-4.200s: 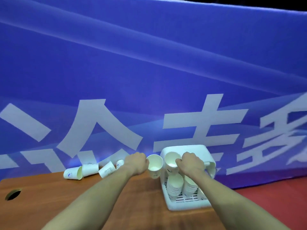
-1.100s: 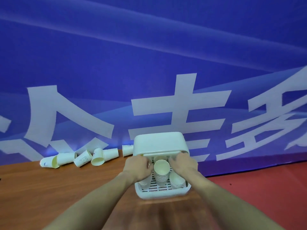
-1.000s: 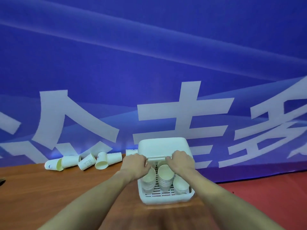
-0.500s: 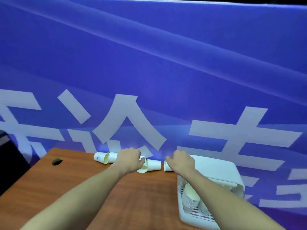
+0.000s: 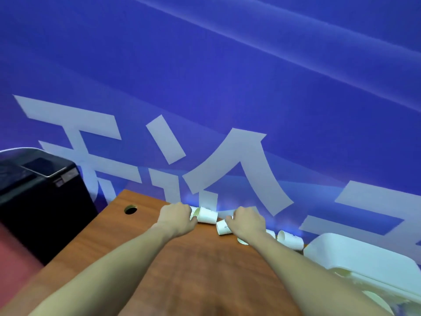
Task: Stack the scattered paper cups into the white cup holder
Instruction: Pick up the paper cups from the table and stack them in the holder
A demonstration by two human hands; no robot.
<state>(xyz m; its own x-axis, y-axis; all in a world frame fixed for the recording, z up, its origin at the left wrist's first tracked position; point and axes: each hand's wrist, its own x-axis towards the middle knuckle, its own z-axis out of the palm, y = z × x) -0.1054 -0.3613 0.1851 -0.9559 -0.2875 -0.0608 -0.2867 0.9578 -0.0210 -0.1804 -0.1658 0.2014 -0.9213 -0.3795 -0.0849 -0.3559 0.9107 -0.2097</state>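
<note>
Both hands worked along the far edge of the table [image 5: 200,270], where the loose paper cups lay on their sides against the blue banner [image 5: 227,76]. The left hand [image 5: 176,216] had its fingers curled at the mouth of one toppled cup [image 5: 206,215]; its grip looked closed on that cup's rim end, though the fingertips were hidden behind the knuckles. The right hand [image 5: 245,221] was curled over a second cup [image 5: 222,227], which lay just beside the first, its base end showing past the knuckles; that grip also seemed to hold its cup, probably so that two could be lifted in one trip.

More cups waited further right along the same edge: one [image 5: 290,240] lay on its side near the holder, and another showed only partly under the right wrist. They lay in a row because the banner stopped them rolling off the back of the table.

The white cup holder [image 5: 364,258] stood at the table's right end, lid tilted up, with stacked cups dimly visible inside near the picture's corner. A dark cabinet [image 5: 41,201] stood off the table's left end, and a round cable hole [image 5: 130,209] sat near the far left corner. In my judgement the stacking was partly done, with several cups left to gather.
</note>
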